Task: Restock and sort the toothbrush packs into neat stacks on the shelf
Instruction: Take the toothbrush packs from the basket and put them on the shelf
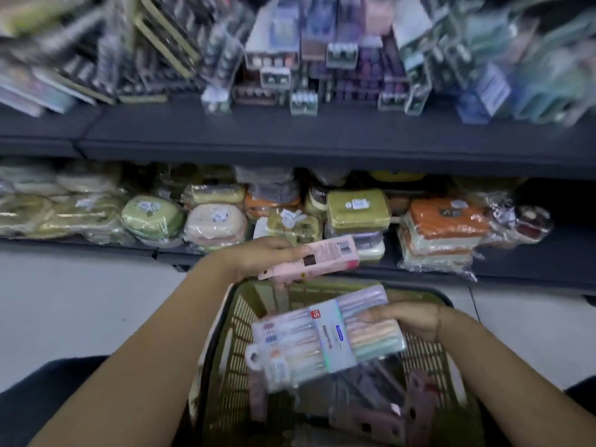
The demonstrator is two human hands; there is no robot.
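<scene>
My left hand [258, 256] holds a pink toothbrush box [317, 260] just above the far rim of an olive plastic basket [232, 359]. My right hand [409, 319] grips the right end of a clear multi-pack of pastel toothbrushes [325, 338], tilted over the basket. More pink packs [383, 421] lie in the basket's bottom. On the upper dark shelf [290, 137], toothbrush packs [309, 59] stand and lean in untidy stacks, blurred by motion.
The lower shelf carries wrapped soap boxes and containers in green [151, 217], cream, olive [358, 209] and orange [445, 221]. Pale floor tiles [80, 301] lie to the left and right of the basket. A dark trouser leg [38, 398] shows at the lower left.
</scene>
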